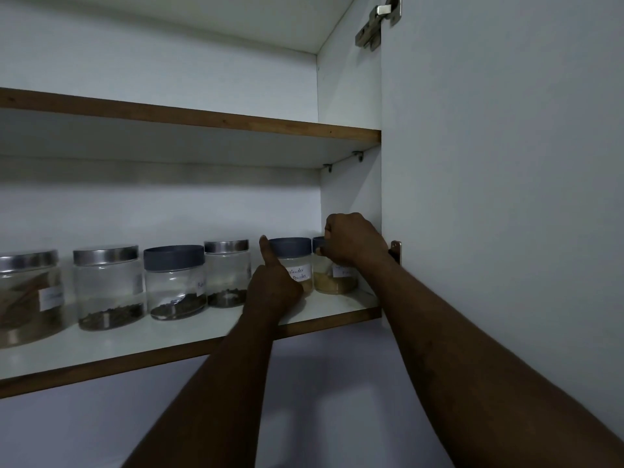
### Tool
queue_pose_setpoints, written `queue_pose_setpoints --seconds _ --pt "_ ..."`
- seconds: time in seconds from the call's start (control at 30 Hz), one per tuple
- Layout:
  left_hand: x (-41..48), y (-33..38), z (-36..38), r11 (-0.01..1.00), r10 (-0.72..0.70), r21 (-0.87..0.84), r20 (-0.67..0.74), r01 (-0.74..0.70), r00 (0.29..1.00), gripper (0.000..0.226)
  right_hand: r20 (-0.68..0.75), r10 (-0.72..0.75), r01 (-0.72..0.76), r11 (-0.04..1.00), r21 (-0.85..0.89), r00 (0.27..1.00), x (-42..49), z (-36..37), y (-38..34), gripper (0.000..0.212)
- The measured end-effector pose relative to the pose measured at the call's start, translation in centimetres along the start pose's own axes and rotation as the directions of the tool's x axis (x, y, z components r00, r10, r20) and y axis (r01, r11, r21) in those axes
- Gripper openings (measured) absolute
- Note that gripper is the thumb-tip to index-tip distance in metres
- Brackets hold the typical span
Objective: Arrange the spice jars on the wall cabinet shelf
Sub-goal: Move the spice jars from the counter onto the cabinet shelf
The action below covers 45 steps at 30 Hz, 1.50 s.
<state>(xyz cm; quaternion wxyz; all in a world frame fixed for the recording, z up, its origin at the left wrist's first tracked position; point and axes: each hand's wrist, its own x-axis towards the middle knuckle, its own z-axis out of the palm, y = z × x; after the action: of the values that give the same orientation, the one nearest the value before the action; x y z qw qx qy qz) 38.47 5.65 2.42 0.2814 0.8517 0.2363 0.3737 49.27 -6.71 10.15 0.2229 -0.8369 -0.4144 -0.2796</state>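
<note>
Several clear spice jars stand in a row on the lower cabinet shelf. My right hand grips the grey lid of the rightmost jar, which holds yellow-brown powder, close to the cabinet's right wall. My left hand holds the neighbouring grey-lidded jar with a handwritten label, thumb up against its left side; my fingers on its far side are hidden. Further left stand a steel-lidded jar, a grey-lidded jar, another steel-lidded jar and a bigger jar at the frame's left edge.
An upper shelf hangs above the jars with nothing visible on it. The open cabinet door stands at the right, hinges at its top and beside my right wrist. A white wall lies below the cabinet.
</note>
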Motion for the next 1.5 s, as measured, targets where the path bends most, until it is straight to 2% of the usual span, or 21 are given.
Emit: queue_pose_setpoints --seconds 0.57,0.73,0.8,0.9,1.03,1.13,1.23,1.3,1.4,1.5 --pt "-0.3 0.3 -0.1 0.999 -0.016 0.041 -0.013 0.017 1.0 0.127 -0.022 -0.019 0.019 1.0 -0.019 1.0 -0.1 0.1 -0.1 0.029" --pt "-1.0 1.2 -0.6 0.997 -0.076 0.011 0.008 0.076 0.997 0.132 -0.049 -0.029 0.03 0.999 0.029 0.998 -0.2 -0.3 0.2 0.037" --pt "-1.7 1.3 -1.0 0.997 -0.071 0.031 -0.044 0.072 0.997 0.118 -0.093 -0.034 0.04 0.997 0.066 0.995 -0.2 -0.6 0.2 0.042" --pt "-3.2 0.6 -2.4 0.996 -0.018 0.086 -0.109 0.027 0.994 0.075 -0.14 -0.038 0.056 0.99 0.129 0.989 -0.3 -1.0 0.0 0.041" --pt "-5.2 -1.4 -5.5 0.98 0.01 0.197 -0.143 0.019 0.99 0.034 -0.271 0.047 0.047 0.943 0.33 0.961 -1.7 -1.0 -0.6 0.03" --pt "-5.7 -2.7 -8.0 0.98 -0.067 0.169 -0.22 0.105 0.973 0.029 -0.381 -0.069 0.195 0.933 0.303 0.922 -2.9 0.0 -3.8 0.032" --pt "-6.2 -2.7 -8.7 0.978 -0.105 0.146 -0.289 0.152 0.952 0.033 -0.28 -0.282 0.344 0.916 0.207 0.918 -3.2 1.7 -7.8 0.053" --pt "-6.6 -2.4 -8.5 0.974 -0.122 0.142 -0.32 0.175 0.939 0.033 -0.195 -0.362 0.393 0.907 0.152 0.912 -2.8 2.7 -9.2 0.062" --pt "-6.9 -2.0 -8.3 0.97 -0.14 0.144 -0.331 0.197 0.933 0.038 -0.136 -0.385 0.401 0.908 0.122 0.913 -2.1 3.8 -10.0 0.055" --pt "-6.9 -1.8 -8.3 0.97 -0.117 0.163 -0.34 0.181 0.933 0.035 -0.22 -0.397 0.432 0.891 0.143 0.891 -2.2 4.9 -10.5 0.038"
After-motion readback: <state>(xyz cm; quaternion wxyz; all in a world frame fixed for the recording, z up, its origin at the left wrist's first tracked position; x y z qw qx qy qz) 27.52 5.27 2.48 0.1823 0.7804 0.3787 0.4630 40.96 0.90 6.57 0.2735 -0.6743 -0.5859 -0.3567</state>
